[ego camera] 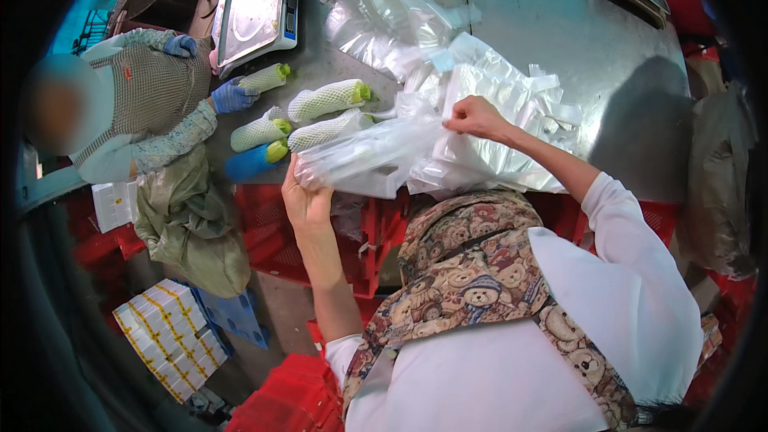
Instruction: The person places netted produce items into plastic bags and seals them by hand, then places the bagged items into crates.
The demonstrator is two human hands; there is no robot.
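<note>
A clear plastic bag (372, 147) is stretched between my two hands above the near edge of the metal table. My left hand (308, 195) holds its left end, the fingers partly covered by the film and the thumb pointing up. At the other end my right hand (478, 118) pinches the plastic, close to a pile of flat clear bags (498, 150). Just beyond my left hand lie several long pale green vegetables in white foam net sleeves (327, 102). One nearer the edge wears a blue foam net sleeve (255, 159).
A co-worker's gloved hand (234, 96) holds a sleeved vegetable (265, 79) at the left. Behind it stands a digital scale (252, 15) on the metal table (570, 18). More plastic bags (390, 12) lie at the back. Red crates (270, 234) are below the table edge.
</note>
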